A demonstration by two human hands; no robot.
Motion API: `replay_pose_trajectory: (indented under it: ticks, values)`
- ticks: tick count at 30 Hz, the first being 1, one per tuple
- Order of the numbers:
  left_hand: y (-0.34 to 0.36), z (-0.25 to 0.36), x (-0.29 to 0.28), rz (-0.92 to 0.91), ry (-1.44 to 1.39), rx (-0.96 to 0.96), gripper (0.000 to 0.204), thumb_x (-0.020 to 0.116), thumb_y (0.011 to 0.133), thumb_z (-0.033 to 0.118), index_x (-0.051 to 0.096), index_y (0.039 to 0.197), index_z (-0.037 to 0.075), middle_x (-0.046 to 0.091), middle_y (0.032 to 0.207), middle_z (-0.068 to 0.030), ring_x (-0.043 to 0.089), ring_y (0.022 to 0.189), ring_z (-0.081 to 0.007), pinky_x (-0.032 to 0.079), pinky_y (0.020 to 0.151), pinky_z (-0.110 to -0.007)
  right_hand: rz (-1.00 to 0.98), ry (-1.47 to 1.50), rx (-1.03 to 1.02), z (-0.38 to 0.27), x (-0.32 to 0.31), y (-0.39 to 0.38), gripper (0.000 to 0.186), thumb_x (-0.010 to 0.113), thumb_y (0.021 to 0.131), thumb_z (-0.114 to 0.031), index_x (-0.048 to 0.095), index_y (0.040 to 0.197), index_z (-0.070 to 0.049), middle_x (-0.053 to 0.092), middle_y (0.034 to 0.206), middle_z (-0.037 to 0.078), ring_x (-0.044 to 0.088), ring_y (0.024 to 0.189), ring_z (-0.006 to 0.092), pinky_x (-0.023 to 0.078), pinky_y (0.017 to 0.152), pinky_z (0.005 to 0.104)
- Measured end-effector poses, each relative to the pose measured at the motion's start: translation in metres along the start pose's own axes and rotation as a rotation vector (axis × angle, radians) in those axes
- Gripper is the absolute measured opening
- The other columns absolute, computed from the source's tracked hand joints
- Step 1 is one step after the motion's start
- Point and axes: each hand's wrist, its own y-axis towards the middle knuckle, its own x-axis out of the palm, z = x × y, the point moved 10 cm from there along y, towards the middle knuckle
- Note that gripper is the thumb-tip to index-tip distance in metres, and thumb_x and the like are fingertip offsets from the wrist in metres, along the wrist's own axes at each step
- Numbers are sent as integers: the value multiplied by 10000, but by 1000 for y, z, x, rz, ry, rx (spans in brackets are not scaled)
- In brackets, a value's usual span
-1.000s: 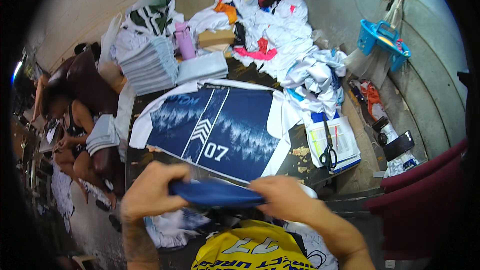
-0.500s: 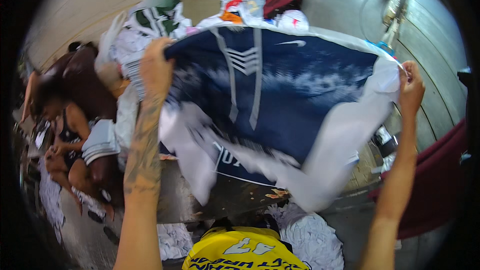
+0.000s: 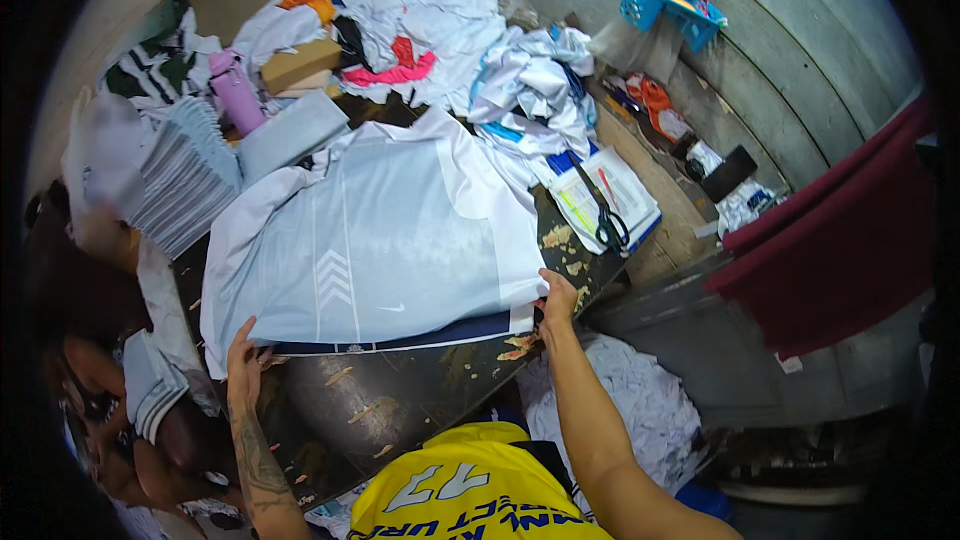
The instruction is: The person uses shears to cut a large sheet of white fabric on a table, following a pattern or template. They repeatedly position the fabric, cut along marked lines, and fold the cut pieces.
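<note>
A printed jersey panel (image 3: pixel 400 230) lies spread on the dark, worn table (image 3: pixel 350 400), its pale blue-white reverse side up. Pale chevrons show through near its middle, and a strip of navy fabric peeks out along the near edge. My left hand (image 3: pixel 243 360) pinches that edge close to its left end. At the near right corner, my right hand (image 3: pixel 557 298) grips the cloth between thumb and fingers. Black scissors (image 3: pixel 608 220) rest on papers (image 3: pixel 625 190) to the right of the panel.
Behind the panel stand a stack of folded cloth (image 3: pixel 185 175), a lilac bottle (image 3: pixel 235 95) and a cardboard box (image 3: pixel 300 65). White fabric scraps (image 3: pixel 430 30) heap up farther back. A blue basket (image 3: pixel 670 5) hangs at right. Another person (image 3: pixel 100 380) sits at left.
The panel, held up with its navy printed side showing, has come down onto the table with its pale side up. Both hands have lowered toward me, and the view has shifted.
</note>
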Motion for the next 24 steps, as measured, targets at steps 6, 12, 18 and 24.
replay_pose_trajectory:
  ticks: [6,12,18,24]
  values:
    - [2,-9,12,32,1037,429,611,645,1055,237,448,1590,18,543,1538,-258,504,1433,-391,379,1199,-494,454,-112,-252,25,-46,-53,496,903,834,-122,649,1242,3,726,1146,162,706,985,248,564,855,359]
    - [-68,-43,23,172,1316,570,1106,902,801,436,313,1647,37,411,1615,-294,332,1512,-506,276,1253,-558,310,-937,-403,-29,24,-118,467,754,934,-114,581,1341,36,577,1374,264,610,1216,424,507,1031,491]
    - [-112,38,-19,551,1066,547,484,662,778,-131,682,1236,25,731,1068,-249,677,1090,-464,495,996,-481,-257,-157,-1173,-338,100,-247,651,687,966,52,496,1580,-47,596,1516,148,616,1267,176,531,1048,335]
    - [-106,167,39,308,743,835,263,670,854,-39,763,1094,19,785,1039,-175,759,1021,-350,560,905,-387,-251,-682,-2007,-627,163,-451,378,660,1020,-198,669,1331,17,716,1236,128,679,1055,199,528,944,354]
